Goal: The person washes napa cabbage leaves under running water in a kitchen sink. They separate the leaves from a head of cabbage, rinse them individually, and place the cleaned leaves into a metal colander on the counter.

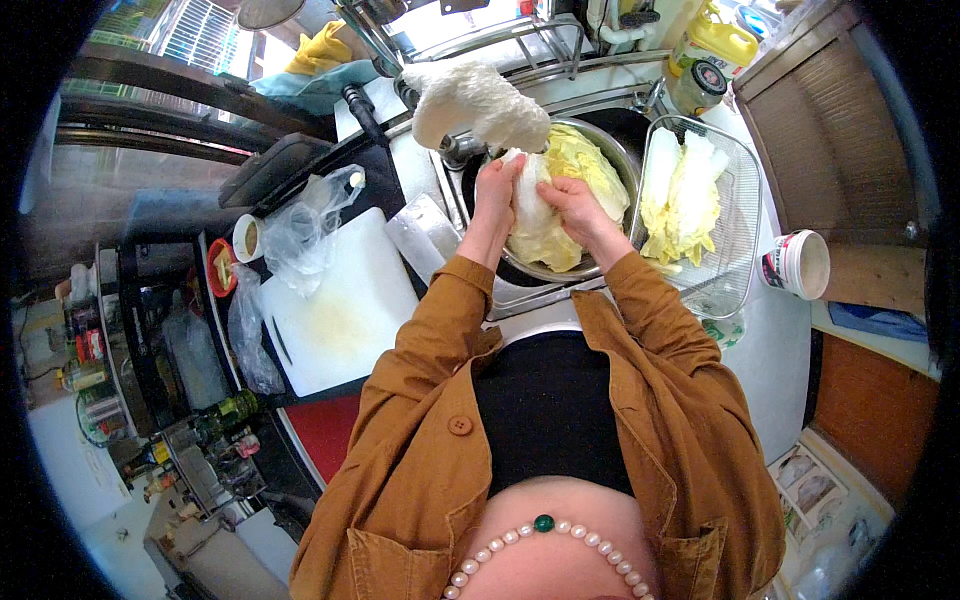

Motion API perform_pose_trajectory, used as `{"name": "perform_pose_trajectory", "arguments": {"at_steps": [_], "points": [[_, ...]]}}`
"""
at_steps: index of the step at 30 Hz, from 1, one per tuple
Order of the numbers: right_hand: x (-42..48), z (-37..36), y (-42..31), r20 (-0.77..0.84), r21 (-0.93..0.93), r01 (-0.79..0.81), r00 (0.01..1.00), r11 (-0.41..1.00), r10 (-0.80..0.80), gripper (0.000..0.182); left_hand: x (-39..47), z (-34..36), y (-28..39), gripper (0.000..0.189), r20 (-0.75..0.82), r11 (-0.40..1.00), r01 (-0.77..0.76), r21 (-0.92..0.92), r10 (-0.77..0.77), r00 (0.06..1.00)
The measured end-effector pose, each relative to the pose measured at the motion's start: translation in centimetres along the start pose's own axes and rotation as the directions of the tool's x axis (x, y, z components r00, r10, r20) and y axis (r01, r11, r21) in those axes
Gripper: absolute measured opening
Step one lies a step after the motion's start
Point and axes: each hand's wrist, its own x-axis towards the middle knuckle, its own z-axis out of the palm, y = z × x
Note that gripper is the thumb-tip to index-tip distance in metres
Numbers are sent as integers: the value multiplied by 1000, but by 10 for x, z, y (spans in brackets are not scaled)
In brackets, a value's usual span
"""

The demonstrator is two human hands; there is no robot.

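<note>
Both my hands grip one pale napa cabbage leaf over a steel bowl set in the sink. My left hand pinches its white rib near the top; my right hand holds its right side. More yellow-green cabbage leaves lie in the bowl behind my right hand. A faucet reaches out just left of the bowl, under a white cloth that hides much of it. To the right, a wire-mesh basket holds several cabbage leaves.
A cleaver lies left of the sink, beside a white cutting board and clear plastic bags. Right of the basket stands a white tub. A glass jar and a yellow jug stand behind it.
</note>
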Motion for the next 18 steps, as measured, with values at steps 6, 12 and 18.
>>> {"name": "perform_pose_trajectory", "arguments": {"at_steps": [6,12,18], "points": [[0,-1,-7,-25,-140,-96,995,986,93,22,4,-1,6,13,44,1000,16,-13,-15,999],[-9,17,-19,-6,-291,41,999,956,-45,20,15,-18,0,20,16,994,40,105,-42,999],[3,-7,-16,-96,-95,75,992,993,-84,18,-13,-11,2,35,238,966,106,234,-162,958]]}}
